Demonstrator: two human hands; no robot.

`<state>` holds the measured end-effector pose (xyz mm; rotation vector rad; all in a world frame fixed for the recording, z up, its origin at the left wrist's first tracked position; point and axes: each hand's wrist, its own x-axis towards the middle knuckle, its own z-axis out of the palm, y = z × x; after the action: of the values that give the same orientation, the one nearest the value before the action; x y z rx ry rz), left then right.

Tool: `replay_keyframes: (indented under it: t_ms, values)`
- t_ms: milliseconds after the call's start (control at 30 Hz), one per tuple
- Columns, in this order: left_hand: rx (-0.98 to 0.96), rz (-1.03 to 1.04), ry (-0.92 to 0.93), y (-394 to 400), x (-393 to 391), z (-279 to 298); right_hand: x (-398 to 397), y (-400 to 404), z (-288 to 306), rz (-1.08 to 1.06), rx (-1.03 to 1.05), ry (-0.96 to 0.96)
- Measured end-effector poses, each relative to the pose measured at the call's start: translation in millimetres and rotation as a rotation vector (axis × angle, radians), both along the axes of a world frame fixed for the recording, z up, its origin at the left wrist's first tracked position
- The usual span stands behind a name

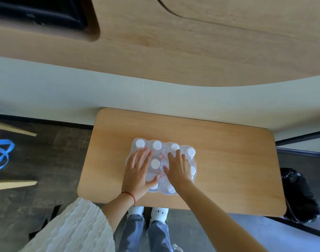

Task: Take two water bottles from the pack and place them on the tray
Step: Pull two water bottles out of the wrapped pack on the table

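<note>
A pack of water bottles (161, 165), wrapped in clear plastic film, stands near the middle of a small wooden desk (228, 160) with rounded corners. The white caps (157, 144) of the bottles point up, and a row of four caps shows along the far side of the pack.

Both hands lie on top of the pack. The left hand (138, 172) rests flat on the left part, its fingers spread and pointing away from the person, and its thumb reaches toward the middle. Its grip is wide and holds nothing. A thin red string (129, 195) goes around the left wrist, and a white ribbed sleeve (73, 228) covers the arm lower down. The right hand (179, 167) rests on the right part, fingers also stretched out over the film; its grip is wide too and closes on no bottle.

One cap (155, 163) shows between the two hands. Below the near edge of the desk, white shoes (159, 212) and blue trousers (137, 231) are seen on the floor.
</note>
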<state>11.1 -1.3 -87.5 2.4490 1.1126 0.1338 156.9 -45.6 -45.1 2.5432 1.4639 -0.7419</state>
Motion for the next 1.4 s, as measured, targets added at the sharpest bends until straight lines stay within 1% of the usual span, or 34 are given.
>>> replay_keyframes:
  t_ms: [67, 233, 367, 567, 633, 700, 767, 900, 933, 1000, 1033, 1067, 1133, 1200, 1233, 1267, 1300, 1333, 1367, 1400]
  values:
    - [0.007, -0.001, 0.000, 0.7, -0.7, -1.2, 3.4, -0.5, -5.5, 0.037, -0.013, -0.021]
    - [0.012, 0.008, -0.015, 0.9, 0.3, -1.9, 14.6, -2.1, -3.3, 0.051, -0.004, 0.094]
    - [-0.001, 0.020, -0.038, 1.5, 0.4, -2.9, 16.2, -4.3, 10.1, 0.062, 0.081, 0.045]
    - [-0.014, 0.017, -0.013, 0.8, -0.6, -5.5, 20.6, -14.9, 66.9, 0.074, 0.225, 0.008]
    - [-0.037, 0.011, 0.003, 1.1, -0.4, 0.9, 21.6, -17.4, 94.5, 0.080, 0.268, 0.020]
    - [-0.080, -0.007, 0.033, 2.3, 1.7, 12.9, 21.5, -19.4, 124.0, 0.041, 0.302, 0.054]
    - [-0.170, -0.032, -0.018, 2.4, 3.6, 29.4, 22.7, -20.8, 151.3, 0.001, 0.328, 0.077]
    - [-0.498, -0.190, -0.349, 1.9, 9.6, 80.5, 23.1, -17.2, 197.0, 0.002, 0.365, 0.131]
    - [-0.587, -0.195, -0.407, 1.5, 12.5, 93.6, 22.3, -14.1, 206.5, 0.023, 0.381, 0.150]
    - [-0.794, -0.109, -0.493, 2.6, 19.0, 112.5, 19.9, -7.3, 220.9, 0.085, 0.407, 0.173]
    - [-0.836, -0.054, -0.522, 3.7, 21.6, 118.4, 18.1, -4.3, 225.1, 0.109, 0.431, 0.191]
    - [-0.831, -0.008, -0.546, 5.3, 22.6, 121.4, 16.8, -2.1, 227.8, 0.114, 0.460, 0.223]
    - [-0.805, 0.046, -0.600, 7.3, 19.3, 124.2, 16.3, 2.7, 227.7, 0.076, 0.511, 0.347]
    - [-0.800, 0.105, -0.610, 8.9, 10.6, 123.4, 22.4, 8.9, 214.8, 0.025, 0.529, 0.521]
    - [-0.798, 0.136, -0.617, 9.4, 4.5, 121.5, 27.9, 11.9, 203.3, -0.042, 0.508, 0.642]
    - [-0.794, 0.162, -0.627, 9.9, -2.5, 118.7, 33.4, 14.5, 186.3, -0.148, 0.477, 0.776]
    - [-0.790, 0.179, -0.628, 11.0, -9.5, 116.1, 38.7, 16.3, 163.5, -0.263, 0.446, 0.868]
    - [-0.788, 0.192, -0.622, 12.5, -15.8, 114.4, 40.9, 17.0, 137.5, -0.333, 0.413, 0.880]
    - [-0.790, 0.200, -0.615, 14.4, -21.1, 114.2, 39.9, 16.5, 109.1, -0.325, 0.342, 0.800]
    - [-0.792, 0.211, -0.615, 16.7, -25.4, 114.6, 35.4, 14.4, 81.1, -0.266, 0.240, 0.707]
